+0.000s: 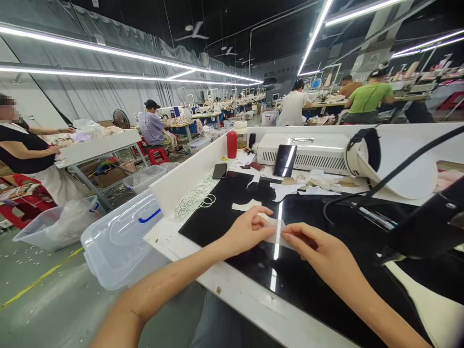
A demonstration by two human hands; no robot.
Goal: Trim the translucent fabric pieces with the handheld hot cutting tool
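Note:
A small, thin whitish piece of material (281, 224) stretches between my two hands above the glossy black work surface (250, 263). My left hand (250, 228) pinches its left end between thumb and fingers. At its right end, the fingertips of my right hand (313, 245) are pressed together on it. Just beyond my left hand lies a cream cut piece (245, 206). Farther back are several white scraps (286, 191). Whether the held piece is fabric or film, I cannot tell.
A black machine head (427, 227) with a cable stands at the right, by a cream panel (431, 299). Behind the surface are a white vented box (304, 153), a tablet (284, 161), a phone (220, 170) and a red container (232, 145). White cord (194, 200) lies left. Other people work farther off.

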